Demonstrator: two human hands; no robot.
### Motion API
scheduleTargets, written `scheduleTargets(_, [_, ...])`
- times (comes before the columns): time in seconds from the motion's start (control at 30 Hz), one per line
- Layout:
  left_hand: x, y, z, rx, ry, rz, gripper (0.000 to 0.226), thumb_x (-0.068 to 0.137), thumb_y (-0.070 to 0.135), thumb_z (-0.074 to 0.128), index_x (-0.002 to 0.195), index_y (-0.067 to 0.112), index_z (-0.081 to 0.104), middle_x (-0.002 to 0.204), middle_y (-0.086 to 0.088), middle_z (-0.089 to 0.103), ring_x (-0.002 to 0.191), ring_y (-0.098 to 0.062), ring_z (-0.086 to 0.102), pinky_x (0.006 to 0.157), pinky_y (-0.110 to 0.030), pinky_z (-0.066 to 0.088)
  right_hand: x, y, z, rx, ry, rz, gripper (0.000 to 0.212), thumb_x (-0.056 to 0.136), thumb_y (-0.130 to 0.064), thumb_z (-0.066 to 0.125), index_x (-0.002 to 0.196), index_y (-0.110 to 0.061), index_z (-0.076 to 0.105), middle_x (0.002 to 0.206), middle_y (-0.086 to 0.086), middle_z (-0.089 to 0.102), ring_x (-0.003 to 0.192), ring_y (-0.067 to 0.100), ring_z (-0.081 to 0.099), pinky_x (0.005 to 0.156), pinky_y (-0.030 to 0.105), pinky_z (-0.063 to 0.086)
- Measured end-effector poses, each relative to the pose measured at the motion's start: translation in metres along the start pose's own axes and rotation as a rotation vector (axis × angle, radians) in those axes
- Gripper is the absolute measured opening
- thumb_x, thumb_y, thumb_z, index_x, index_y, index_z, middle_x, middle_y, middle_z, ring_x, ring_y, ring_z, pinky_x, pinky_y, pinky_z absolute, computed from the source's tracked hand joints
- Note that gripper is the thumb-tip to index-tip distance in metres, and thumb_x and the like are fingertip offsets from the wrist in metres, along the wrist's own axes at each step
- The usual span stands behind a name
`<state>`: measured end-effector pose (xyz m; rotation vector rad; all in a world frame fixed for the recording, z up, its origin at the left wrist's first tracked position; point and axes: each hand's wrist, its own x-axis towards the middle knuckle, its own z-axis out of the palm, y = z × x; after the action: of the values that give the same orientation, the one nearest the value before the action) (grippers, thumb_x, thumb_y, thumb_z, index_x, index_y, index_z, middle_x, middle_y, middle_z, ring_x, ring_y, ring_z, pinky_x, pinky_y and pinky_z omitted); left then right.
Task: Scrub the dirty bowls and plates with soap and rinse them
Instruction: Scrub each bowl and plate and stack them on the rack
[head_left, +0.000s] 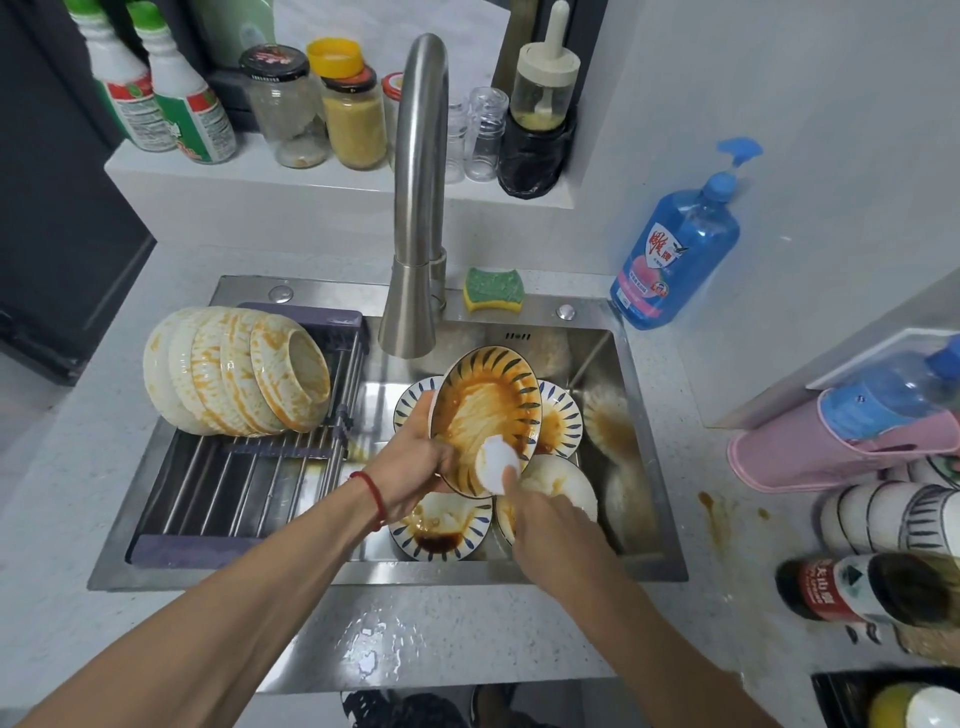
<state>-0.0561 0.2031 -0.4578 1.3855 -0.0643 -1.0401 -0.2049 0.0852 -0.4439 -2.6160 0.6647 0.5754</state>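
Head view: your left hand (410, 457) grips the sauce-smeared oval blue-striped ceramic plate (485, 415), tilted over the stainless steel sink (644, 431), long axis toward the faucet (415, 208). Your right hand (550, 525) pinches a white scrubbing pad (497, 460) against it. Speckled pale countertop (441, 634), wet; blue soap bottle (675, 249), label unreadable.

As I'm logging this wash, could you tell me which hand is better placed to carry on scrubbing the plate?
Right: the right hand already presses the white pad against the plate, while the left hand grips its rim.

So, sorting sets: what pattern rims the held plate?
Dark blue dashes on the sauce-smeared plate rim, head view.
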Motion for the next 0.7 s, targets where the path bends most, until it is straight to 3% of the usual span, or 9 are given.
scheduleTargets(0.07, [-0.001, 0.000, 0.001, -0.006, 0.018, -0.005, 0.078, 0.074, -0.029, 0.033, 0.127, 0.025, 0.052, 0.111, -0.020, 0.058, 0.089, -0.031, 0.062, 0.061, -0.038, 0.054, -0.013, -0.009, 0.003, 0.033, -0.041, -0.077, 0.074, 0.103, -0.016, 0.049, 0.162, -0.034, 0.009, 0.106, 0.004, 0.063, 0.088, 0.021, 0.057, 0.072, 0.041, 0.049])
scheduleTargets(0.13, [-0.002, 0.000, 0.000, -0.016, 0.014, -0.016, 0.080, 0.076, -0.029, 0.034, 0.137, 0.022, 0.047, 0.113, -0.019, 0.059, 0.087, -0.029, 0.064, 0.059, -0.039, 0.057, -0.008, 0.003, -0.002, -0.028, -0.002, -0.049, 0.072, 0.104, -0.018, 0.048, 0.163, -0.033, 0.010, 0.106, 0.004, 0.064, 0.087, 0.021, 0.058, 0.069, 0.035, 0.045])
scheduleTargets(0.23, [-0.004, -0.001, 0.005, -0.001, 0.026, -0.015, 0.084, 0.078, -0.029, 0.034, 0.141, 0.025, 0.045, 0.117, -0.020, 0.060, 0.090, -0.030, 0.066, 0.065, -0.043, 0.061, 0.002, 0.016, -0.007, -0.149, 0.060, 0.029, 0.072, 0.103, -0.020, 0.049, 0.163, -0.027, 0.011, 0.105, 0.004, 0.066, 0.084, 0.017, 0.062, 0.069, 0.029, 0.049])
scheduleTargets(0.33, [-0.004, 0.000, 0.007, 0.038, 0.047, 0.000, 0.078, 0.079, -0.028, 0.035, 0.132, 0.029, 0.049, 0.119, -0.019, 0.062, 0.098, -0.034, 0.068, 0.070, -0.048, 0.062, -0.009, 0.002, 0.003, -0.075, -0.020, -0.073, 0.076, 0.101, -0.017, 0.051, 0.162, -0.030, 0.008, 0.103, 0.004, 0.065, 0.082, 0.020, 0.059, 0.069, 0.036, 0.050])
scheduleTargets(0.4, [-0.004, 0.000, 0.006, 0.033, 0.047, -0.011, 0.079, 0.080, -0.028, 0.035, 0.136, 0.027, 0.047, 0.120, -0.018, 0.062, 0.100, -0.036, 0.068, 0.071, -0.052, 0.062, -0.016, 0.002, 0.007, -0.070, -0.025, -0.100, 0.074, 0.102, -0.017, 0.049, 0.162, -0.033, 0.007, 0.100, 0.002, 0.064, 0.082, 0.021, 0.058, 0.066, 0.037, 0.048])
scheduleTargets(0.5, [-0.009, -0.001, 0.005, 0.010, 0.030, -0.040, 0.083, 0.080, -0.029, 0.035, 0.134, 0.032, 0.050, 0.127, -0.021, 0.059, 0.098, -0.035, 0.067, 0.086, -0.061, 0.058, -0.002, 0.023, 0.001, -0.181, 0.051, -0.011, 0.071, 0.104, -0.020, 0.047, 0.163, -0.029, 0.008, 0.101, 0.002, 0.064, 0.081, 0.018, 0.061, 0.065, 0.031, 0.048])
scheduleTargets(0.57, [-0.011, -0.009, 0.006, 0.005, 0.018, -0.083, 0.088, 0.078, -0.028, 0.039, 0.141, 0.033, 0.047, 0.131, -0.022, 0.057, 0.099, -0.039, 0.069, 0.096, -0.068, 0.052, 0.007, 0.031, -0.006, -0.247, 0.121, 0.029, 0.071, 0.104, -0.019, 0.046, 0.163, -0.027, 0.008, 0.098, 0.001, 0.067, 0.073, 0.011, 0.060, 0.055, 0.021, 0.040])
scheduleTargets(0.63, [-0.012, -0.013, 0.012, -0.003, -0.012, -0.084, 0.085, 0.075, -0.027, 0.040, 0.138, 0.029, 0.049, 0.127, -0.021, 0.058, 0.092, -0.036, 0.074, 0.093, -0.069, 0.053, 0.017, 0.031, -0.014, -0.239, 0.138, 0.054, 0.071, 0.104, -0.017, 0.047, 0.164, -0.025, 0.008, 0.083, -0.004, 0.057, 0.064, 0.008, 0.053, 0.050, 0.019, 0.032])
scheduleTargets(0.7, [-0.013, -0.014, 0.018, -0.028, -0.054, -0.103, 0.082, 0.075, -0.028, 0.037, 0.134, 0.027, 0.052, 0.122, -0.020, 0.060, 0.080, -0.027, 0.076, 0.079, -0.059, 0.061, 0.028, 0.027, -0.018, -0.207, 0.159, 0.047, 0.071, 0.103, -0.016, 0.046, 0.164, -0.023, 0.008, 0.077, -0.004, 0.052, 0.062, 0.008, 0.051, 0.050, 0.022, 0.034])
